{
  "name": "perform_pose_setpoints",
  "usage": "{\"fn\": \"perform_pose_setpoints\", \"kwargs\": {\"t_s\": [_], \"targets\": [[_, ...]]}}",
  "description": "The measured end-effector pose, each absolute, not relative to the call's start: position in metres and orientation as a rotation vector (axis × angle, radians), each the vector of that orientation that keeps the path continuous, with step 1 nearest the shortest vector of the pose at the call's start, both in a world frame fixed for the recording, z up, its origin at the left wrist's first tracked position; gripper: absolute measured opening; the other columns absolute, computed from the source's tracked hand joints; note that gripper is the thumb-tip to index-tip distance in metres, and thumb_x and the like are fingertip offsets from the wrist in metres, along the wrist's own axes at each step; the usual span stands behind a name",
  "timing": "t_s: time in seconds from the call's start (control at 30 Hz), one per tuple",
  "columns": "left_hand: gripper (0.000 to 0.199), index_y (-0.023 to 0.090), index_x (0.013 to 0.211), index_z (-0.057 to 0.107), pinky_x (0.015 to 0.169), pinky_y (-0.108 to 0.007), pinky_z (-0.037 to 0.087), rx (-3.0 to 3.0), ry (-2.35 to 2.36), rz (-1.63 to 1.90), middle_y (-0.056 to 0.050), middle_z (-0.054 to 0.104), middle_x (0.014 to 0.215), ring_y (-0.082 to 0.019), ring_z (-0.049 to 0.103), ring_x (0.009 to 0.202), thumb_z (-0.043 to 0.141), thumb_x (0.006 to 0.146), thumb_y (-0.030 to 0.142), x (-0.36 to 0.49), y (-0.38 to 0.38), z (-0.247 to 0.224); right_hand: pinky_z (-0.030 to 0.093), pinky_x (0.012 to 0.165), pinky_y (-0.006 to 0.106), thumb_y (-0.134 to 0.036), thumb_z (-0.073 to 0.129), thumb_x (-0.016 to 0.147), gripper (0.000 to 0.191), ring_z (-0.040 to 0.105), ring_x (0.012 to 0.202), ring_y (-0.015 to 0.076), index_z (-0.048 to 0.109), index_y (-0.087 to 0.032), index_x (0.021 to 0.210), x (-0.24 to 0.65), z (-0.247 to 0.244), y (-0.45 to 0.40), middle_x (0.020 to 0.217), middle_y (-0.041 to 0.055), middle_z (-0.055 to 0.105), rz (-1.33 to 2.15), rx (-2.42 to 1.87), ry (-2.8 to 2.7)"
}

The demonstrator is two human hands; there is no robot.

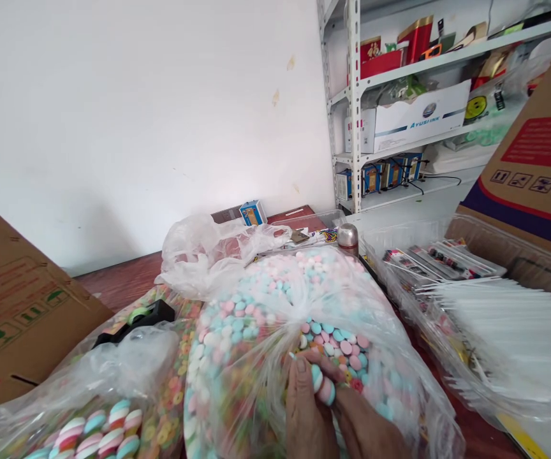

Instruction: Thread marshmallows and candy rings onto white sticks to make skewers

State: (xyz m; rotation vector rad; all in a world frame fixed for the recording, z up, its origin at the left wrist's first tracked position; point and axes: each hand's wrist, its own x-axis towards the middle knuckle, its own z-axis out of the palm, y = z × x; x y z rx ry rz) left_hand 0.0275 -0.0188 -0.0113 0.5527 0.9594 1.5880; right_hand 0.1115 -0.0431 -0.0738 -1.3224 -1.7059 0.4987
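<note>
My left hand [307, 408] and my right hand [359, 408] meet at the bottom centre, over a large clear plastic bag [289, 309] of pink, blue and white pieces. Between their closed fingers are striped pastel candies [322, 384] in a short row, touched by both hands. The tip of something thin and white [293, 356] shows at my left thumb. Through the bag's opening, loose round pieces [337, 341] are visible just beyond my fingers.
Another bag holds striped candies [96, 433] at lower left, with a black tape dispenser [136, 322] above it. White sticks [509, 331] fill a clear tray at right. Cardboard flaps [27, 306] rise at both sides. A metal-topped jar [347, 237] and shelving [354, 108] stand behind.
</note>
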Motion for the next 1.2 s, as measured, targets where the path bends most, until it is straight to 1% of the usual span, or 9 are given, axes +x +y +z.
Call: {"fn": "perform_pose_setpoints", "kwargs": {"t_s": [0.07, 0.13, 0.27, 0.4, 0.57, 0.7, 0.87, 1.03, 1.2], "targets": [[0.045, 0.020, 0.104, 0.067, 0.084, -0.037, 0.053, 0.635, 1.063, 1.560, -0.009, 0.071, 0.098, -0.024, 0.068, 0.090, 0.053, 0.088, 0.061, 0.021, -0.012, -0.015, 0.057, 0.069, 0.025, -0.031, 0.035, 0.097, 0.034, 0.073, 0.084, 0.0197, 0.067, -0.024, 0.106, 0.129, -0.063, -0.022, 0.099, 0.0068, 0.076, 0.561, -1.325, -1.797], [0.039, 0.022, 0.113, 0.067, 0.092, -0.040, 0.049, 0.929, 1.251, 1.449, -0.011, 0.069, 0.110, -0.027, 0.064, 0.103, 0.052, 0.092, 0.051, 0.016, -0.003, -0.018, 0.054, 0.068, 0.028, -0.031, 0.037, 0.096, 0.032, 0.071, 0.077, 0.0211, 0.067, -0.022, 0.092, 0.146, -0.052, 0.000, 0.086, 0.0065, 0.075, 0.522, -1.496, -1.761], [0.022, 0.020, 0.091, 0.074, 0.091, -0.041, 0.045, 1.809, 1.561, 0.965, -0.014, 0.070, 0.103, -0.030, 0.062, 0.101, 0.053, 0.087, 0.018, 0.019, 0.021, -0.027, 0.049, 0.060, 0.030, -0.030, 0.038, 0.097, 0.033, 0.070, 0.068, 0.0229, 0.070, -0.023, 0.097, 0.158, -0.046, 0.033, 0.077, 0.0043, 0.075, 0.498, -1.621, -1.767], [0.026, 0.017, 0.090, 0.074, 0.087, -0.043, 0.043, 2.041, 1.820, 0.656, -0.017, 0.072, 0.096, -0.034, 0.063, 0.094, 0.050, 0.083, 0.012, 0.035, 0.039, -0.036, 0.052, 0.068, 0.031, -0.028, 0.041, 0.092, 0.033, 0.072, 0.077, 0.0234, 0.072, -0.024, 0.103, 0.151, -0.056, 0.047, 0.087, 0.0063, 0.078, 0.460, -1.607, -1.729], [0.025, 0.016, 0.095, 0.071, 0.091, -0.045, 0.037, 2.035, 1.884, 0.674, -0.016, 0.072, 0.099, -0.034, 0.061, 0.098, 0.049, 0.084, 0.010, 0.046, 0.038, -0.041, 0.053, 0.081, 0.035, -0.027, 0.040, 0.089, 0.035, 0.072, 0.092, 0.0245, 0.071, -0.022, 0.104, 0.149, -0.061, 0.044, 0.101, 0.0087, 0.077, 0.463, -1.577, -1.702], [0.016, 0.018, 0.086, 0.067, 0.082, -0.039, 0.039, 1.888, 1.810, 0.900, -0.013, 0.069, 0.091, -0.030, 0.060, 0.090, 0.053, 0.082, 0.011, 0.039, 0.031, -0.038, 0.054, 0.074, 0.036, -0.030, 0.040, 0.091, 0.034, 0.073, 0.085, 0.0265, 0.070, -0.017, 0.099, 0.155, -0.056, 0.029, 0.092, 0.0122, 0.077, 0.486, -1.580, -1.694], [0.003, 0.018, 0.080, 0.066, 0.068, -0.031, 0.043, 1.424, 1.463, 1.188, -0.006, 0.065, 0.078, -0.021, 0.059, 0.073, 0.065, 0.080, 0.021, 0.025, 0.015, -0.025, 0.056, 0.071, 0.027, -0.036, 0.053, 0.089, 0.014, 0.072, 0.082, 0.0202, 0.059, -0.024, 0.085, 0.162, -0.045, 0.002, 0.096, 0.0055, 0.075, 0.627, -1.390, -1.618], [0.044, 0.014, 0.090, 0.076, 0.064, -0.034, 0.051, 0.811, 1.031, 1.145, -0.006, 0.069, 0.068, -0.020, 0.063, 0.061, 0.080, 0.068, 0.052, 0.026, -0.009, -0.017, 0.056, 0.085, 0.027, -0.029, 0.055, 0.091, 0.010, 0.068, 0.105, 0.0198, 0.062, -0.024, 0.086, 0.159, -0.040, -0.018, 0.107, 0.0065, 0.071, 0.459, -1.178, -1.612], [0.051, 0.016, 0.100, 0.078, 0.080, -0.038, 0.055, 0.529, 0.990, 1.229, -0.010, 0.075, 0.083, -0.024, 0.069, 0.079, 0.089, 0.059, 0.044, 0.027, -0.023, -0.012, 0.059, 0.071, 0.023, -0.029, 0.059, 0.089, 0.011, 0.068, 0.109, 0.0217, 0.068, -0.024, 0.095, 0.148, -0.056, -0.031, 0.115, 0.0094, 0.071, 0.445, -1.129, -1.593]]}}
